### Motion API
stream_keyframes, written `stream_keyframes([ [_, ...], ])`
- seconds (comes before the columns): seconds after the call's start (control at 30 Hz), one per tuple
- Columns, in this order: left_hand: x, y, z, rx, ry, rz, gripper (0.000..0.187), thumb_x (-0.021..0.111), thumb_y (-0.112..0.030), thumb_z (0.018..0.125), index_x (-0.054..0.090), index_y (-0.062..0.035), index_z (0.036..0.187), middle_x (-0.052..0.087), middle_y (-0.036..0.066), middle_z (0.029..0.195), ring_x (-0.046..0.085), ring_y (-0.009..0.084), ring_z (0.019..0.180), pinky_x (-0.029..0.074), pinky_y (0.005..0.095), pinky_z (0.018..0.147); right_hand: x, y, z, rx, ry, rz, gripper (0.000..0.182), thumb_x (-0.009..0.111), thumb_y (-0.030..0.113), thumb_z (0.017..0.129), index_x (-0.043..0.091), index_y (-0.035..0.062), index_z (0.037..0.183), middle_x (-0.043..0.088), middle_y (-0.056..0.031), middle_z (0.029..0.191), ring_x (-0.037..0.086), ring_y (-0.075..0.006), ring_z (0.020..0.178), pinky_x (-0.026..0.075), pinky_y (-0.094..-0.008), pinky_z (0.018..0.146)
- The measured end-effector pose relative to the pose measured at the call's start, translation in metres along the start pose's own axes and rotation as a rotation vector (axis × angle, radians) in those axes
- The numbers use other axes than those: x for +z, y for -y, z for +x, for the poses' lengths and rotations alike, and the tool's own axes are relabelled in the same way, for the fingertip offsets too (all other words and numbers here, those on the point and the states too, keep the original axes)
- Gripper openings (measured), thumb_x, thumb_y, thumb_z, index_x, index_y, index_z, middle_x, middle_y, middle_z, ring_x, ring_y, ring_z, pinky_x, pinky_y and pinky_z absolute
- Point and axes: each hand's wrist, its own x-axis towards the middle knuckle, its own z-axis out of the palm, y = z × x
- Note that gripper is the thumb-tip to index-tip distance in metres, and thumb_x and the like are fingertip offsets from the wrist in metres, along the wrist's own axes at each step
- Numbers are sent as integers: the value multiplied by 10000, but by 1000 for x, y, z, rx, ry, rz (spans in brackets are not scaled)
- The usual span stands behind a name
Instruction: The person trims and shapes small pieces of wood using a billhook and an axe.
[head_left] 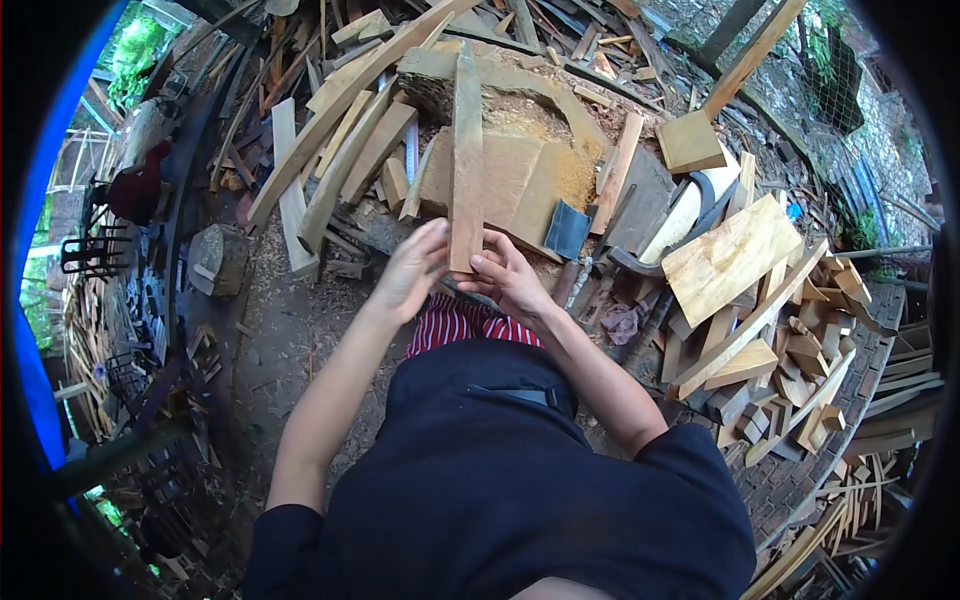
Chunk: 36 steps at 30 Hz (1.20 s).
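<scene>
A long narrow wooden plank point(467, 160) points away from me over the work block, its near end close to my waist. My right hand point(507, 277) grips that near end, thumb on the top face and fingers at the edge. Just left of the plank is my left hand point(413, 268), its fingers apart and holding nothing that I can see. Beneath the plank lie flat boards point(515, 170) on a thick wooden block point(425, 70) strewn with sawdust. A dark blue-grey piece point(568, 230) rests right of my right hand.
Long wooden strips point(345, 130) lean at the left of the block. On the right are a pale wide board point(728, 258), a curved dark-edged tool point(680, 225) and a heap of wood offcuts point(790, 370). A log stump point(217, 260) stands on the left.
</scene>
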Motion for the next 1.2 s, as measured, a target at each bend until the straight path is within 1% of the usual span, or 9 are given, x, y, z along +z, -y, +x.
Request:
stream_keyframes([
  [0.13, 1, 15, 21, -64, 200, 337, 381, 625, -301, 961, 546, -41, 1227, 637, 85, 1047, 633, 134, 917, 535, 285, 737, 1, -4, 0, 36, 94, 17, 450, 534, 146, 1013, 324, 65, 1402, 613, -124, 1146, 689, -211, 958, 604, -308, 825],
  [0.23, -2, 30, 29, 23, 114, 427, 336, 617, -232, 956, 556, -26, 1215, 646, 80, 1037, 633, 133, 911, 533, 290, 744, -5, -8, 0, 40, 55, -107, 406, 522, 173, 1012, 403, 49, 1379, 651, -139, 1113, 696, -222, 940, 594, -341, 807],
  [0.33, -19, 54, 40, 91, -17, 530, 366, 604, -143, 946, 510, -20, 1278, 643, 93, 1095, 643, 142, 877, 537, 289, 738, -10, -1, -11, -61, -2, -1187, 399, 513, 166, 995, 497, -13, 1351, 703, -156, 1013, 691, -209, 912, 557, -343, 798],
  [0.43, -31, 54, 39, 140, -45, 614, 492, 561, -98, 962, 372, -26, 1410, 643, 108, 1101, 666, 141, 784, 561, 281, 678, -44, -21, -11, -23, -83, -1056, 408, 534, 175, 974, 522, -4, 1341, 707, -165, 994, 693, -197, 914, 546, -340, 803],
  [0.53, -44, 62, 36, 110, -87, 902, 565, 579, -118, 958, 321, -19, 1451, 607, 168, 1145, 676, 256, 885, 559, 364, 744, -83, -31, -33, -42, -276, -1278, 374, 532, 205, 964, 577, 10, 1280, 681, -219, 1068, 673, -323, 995, 525, -401, 877],
  [0.6, -83, 88, 54, 700, -149, 1377, 658, 588, -241, 969, 255, -6, 1486, 528, 231, 1215, 614, 392, 1025, 512, 451, 843, -95, -28, -45, -56, -403, -1463, 356, 530, 232, 948, 621, 3, 1206, 637, -251, 1136, 603, -424, 1080, 486, -462, 936],
  [0.73, -61, 62, 32, 435, -230, 1466, 766, 503, -488, 974, 222, -11, 1503, 458, 255, 1256, 550, 451, 1108, 467, 493, 897, -134, -46, -62, -34, -543, -1501, 374, 560, 177, 907, 580, 27, 1249, 607, -239, 1109, 605, -416, 1051, 492, -469, 919],
  [0.83, -69, 64, 40, 380, -231, 1411, 781, 503, -510, 967, 223, -19, 1506, 457, 251, 1254, 550, 450, 1108, 467, 496, 898, -146, -55, -63, -104, -662, -1478, 463, 589, 161, 882, 523, 71, 1331, 568, -256, 1145, 597, -437, 1048, 493, -479, 922],
  [1.2, -71, 58, 39, 462, -278, 1432, 775, 748, -279, 815, 303, -122, 1430, 483, 191, 1276, 537, 406, 1154, 478, 483, 913, -153, -65, -39, 74, -776, -1533, 539, 610, 110, 829, 529, 179, 1358, 399, -308, 1294, 535, -491, 1103, 498, -533, 928],
])
